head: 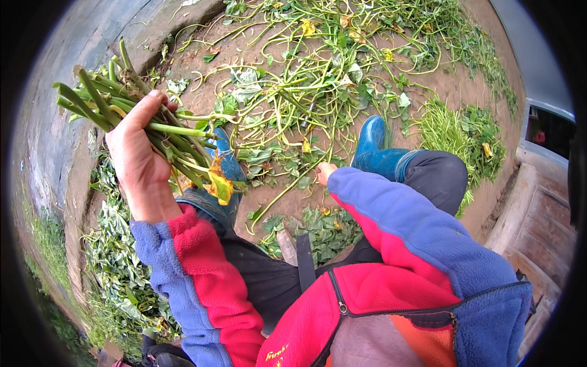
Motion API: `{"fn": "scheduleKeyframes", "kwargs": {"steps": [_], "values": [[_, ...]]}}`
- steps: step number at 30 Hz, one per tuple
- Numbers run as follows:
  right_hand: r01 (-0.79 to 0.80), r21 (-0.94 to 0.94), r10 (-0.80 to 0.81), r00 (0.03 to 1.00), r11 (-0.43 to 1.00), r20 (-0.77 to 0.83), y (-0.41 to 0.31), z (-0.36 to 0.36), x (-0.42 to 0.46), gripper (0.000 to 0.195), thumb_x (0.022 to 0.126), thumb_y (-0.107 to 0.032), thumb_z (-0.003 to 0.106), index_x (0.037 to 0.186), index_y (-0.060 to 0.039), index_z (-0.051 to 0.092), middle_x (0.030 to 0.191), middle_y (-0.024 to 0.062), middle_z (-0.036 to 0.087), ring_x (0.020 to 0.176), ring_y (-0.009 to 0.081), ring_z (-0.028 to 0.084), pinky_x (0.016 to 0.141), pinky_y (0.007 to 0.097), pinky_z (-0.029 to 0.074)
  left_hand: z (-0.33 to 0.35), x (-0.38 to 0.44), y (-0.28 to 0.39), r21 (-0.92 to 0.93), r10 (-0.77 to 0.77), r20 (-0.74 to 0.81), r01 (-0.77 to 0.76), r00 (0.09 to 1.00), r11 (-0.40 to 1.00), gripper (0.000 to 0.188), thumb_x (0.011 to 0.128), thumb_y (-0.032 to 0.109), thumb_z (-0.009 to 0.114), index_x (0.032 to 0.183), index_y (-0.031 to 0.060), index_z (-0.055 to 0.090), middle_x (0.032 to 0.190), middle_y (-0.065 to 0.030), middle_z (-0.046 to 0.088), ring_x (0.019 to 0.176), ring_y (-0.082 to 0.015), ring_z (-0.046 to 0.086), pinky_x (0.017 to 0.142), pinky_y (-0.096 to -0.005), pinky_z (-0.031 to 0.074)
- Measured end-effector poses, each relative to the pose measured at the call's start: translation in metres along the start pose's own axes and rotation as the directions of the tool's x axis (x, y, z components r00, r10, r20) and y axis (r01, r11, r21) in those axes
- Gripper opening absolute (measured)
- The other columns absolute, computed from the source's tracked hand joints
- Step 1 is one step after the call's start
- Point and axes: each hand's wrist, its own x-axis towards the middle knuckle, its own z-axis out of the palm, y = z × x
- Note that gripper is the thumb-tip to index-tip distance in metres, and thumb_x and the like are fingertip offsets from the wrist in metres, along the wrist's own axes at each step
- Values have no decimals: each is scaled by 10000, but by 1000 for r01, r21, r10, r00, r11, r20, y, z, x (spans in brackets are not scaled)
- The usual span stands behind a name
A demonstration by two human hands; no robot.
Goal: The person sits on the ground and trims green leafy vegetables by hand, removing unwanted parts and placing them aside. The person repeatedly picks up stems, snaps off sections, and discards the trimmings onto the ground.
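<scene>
My left hand (142, 151) is raised at the left, wrapped around a thick bunch of green leafy-vine stems (179, 140). Cut-looking ends stick out past the thumb, and a yellowed leaf (220, 186) hangs from the bunch's lower side. Low between the knees is my right hand (324, 173), largely covered by its sleeve, with the fingers curled out of sight. Close beside its fingertips runs a long green vine stem (284, 191); whether the fingers grip it is unclear. A tangle of vines (293, 98) spreads over the ground ahead.
Blue rubber boots (371, 133) flank the vines. A small dark cylindrical object (309, 115) lies among them. Lighter stems form a heap (442, 126) at right, and leaves pile up (121, 270) at left. Wooden boards (541, 206) edge the right side; wet paving (55, 119) borders the left.
</scene>
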Motion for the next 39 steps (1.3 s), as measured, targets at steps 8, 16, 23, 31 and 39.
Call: {"fn": "scheduleKeyframes", "kwargs": {"steps": [8,16,23,31,39], "values": [[-88,130,97,993,988,-62,29,1,24,445,715,-119,485,1145,-50,392,1077,201,470,1025,302,437,870,331,344,10,2,-4,21,-54,29,53,998,998,115,670,1,571,758,-65,539,671,-121,565,568,-199,563,531,-274,456],[-122,521,227,963,845,-143,24,1,44,454,695,-108,506,1135,-33,423,1121,171,449,1072,254,406,907,283,298,12,1,-7,75,-63,32,60,998,995,133,675,3,571,782,-67,534,693,-124,565,582,-204,565,541,-276,460],[130,916,487,814,379,-317,43,-16,54,227,654,25,528,881,9,539,758,93,566,619,169,549,559,267,455,14,3,-5,27,-65,56,64,996,998,127,673,0,570,776,-66,535,684,-119,565,572,-199,564,533,-275,461],[114,984,183,979,-139,-88,-52,-134,-8,281,678,61,496,941,-13,433,719,94,512,604,169,519,494,267,445,9,1,-5,30,-24,85,22,996,999,121,671,22,578,755,-55,539,648,-107,561,561,-189,558,527,-262,457],[116,581,-19,985,806,-170,-88,-185,-69,363,662,27,519,1002,47,395,673,104,558,525,146,514,458,248,420,30,-8,-10,30,-27,158,22,987,999,103,632,-17,571,714,-34,511,583,-79,528,468,-160,526,418,-267,440]]}}
